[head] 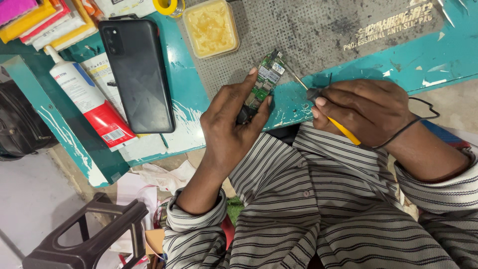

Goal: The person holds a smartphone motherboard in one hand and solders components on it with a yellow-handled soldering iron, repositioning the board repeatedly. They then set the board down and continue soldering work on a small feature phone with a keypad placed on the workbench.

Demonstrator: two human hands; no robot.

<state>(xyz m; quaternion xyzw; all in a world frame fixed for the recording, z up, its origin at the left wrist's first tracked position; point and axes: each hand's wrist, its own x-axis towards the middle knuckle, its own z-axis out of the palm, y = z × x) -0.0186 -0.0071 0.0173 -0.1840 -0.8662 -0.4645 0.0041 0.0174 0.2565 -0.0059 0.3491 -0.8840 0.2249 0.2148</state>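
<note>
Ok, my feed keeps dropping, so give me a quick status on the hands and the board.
Left hand grips green circuit board, held up over the grey mat. Right hand holds soldering iron, tip at board's edge. Black phone lies apart, nothing obstructing.

Place: a phone repair workbench.
Signs: teal bench (pixel 189 107), grey perforated anti-slip mat (pixel 308 35), green circuit board (pixel 263 84), tub of yellow paste (pixel 210 27), glue tube (pixel 89 102).
</note>
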